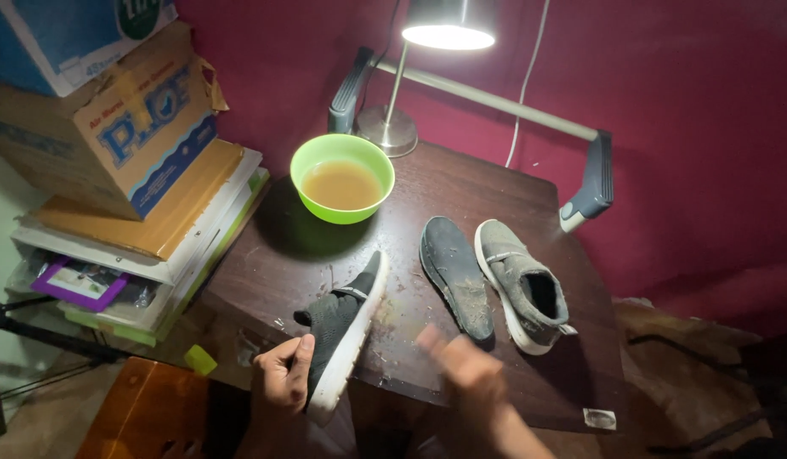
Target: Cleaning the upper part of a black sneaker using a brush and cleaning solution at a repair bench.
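My left hand [283, 374] grips the heel end of a black slip-on shoe with a white sole [342, 327]. The shoe lies on its side over the near edge of a dark wooden table [461, 183]. My right hand [461, 365] hovers blurred above the table's near edge, fingers apart, holding nothing. It is just in front of a dirty dark insole [455, 276] lying flat. To the right of the insole stands a grey shoe with a white sole [522, 285], upright.
A green bowl of brownish liquid [342, 178] sits at the table's back left. A lit desk lamp [448, 25] stands behind it, with a grey bar with handles [495, 102] along the back. Stacked cardboard boxes and books [130, 170] rise at left. A wooden stool [147, 408] stands below.
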